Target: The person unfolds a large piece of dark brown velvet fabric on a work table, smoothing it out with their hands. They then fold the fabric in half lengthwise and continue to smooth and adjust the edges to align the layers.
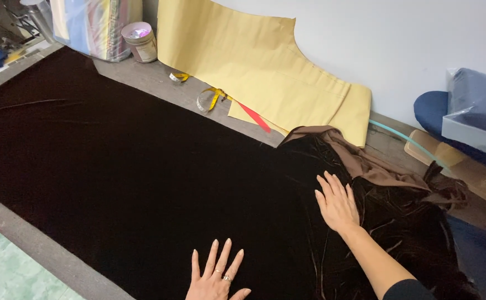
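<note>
both hands lie flat, fingers spread, clamping nothing — left hand and right hand on the dark brown velvet cloth — yellow paper pattern beyond.

We see a dark brown velvet cloth spread flat across the table. At the right it bunches into folds, its lighter brown underside turned up.

Left hand flat, fingers spread, palm down; right hand flat ahead, forearm angled in from lower right
</note>
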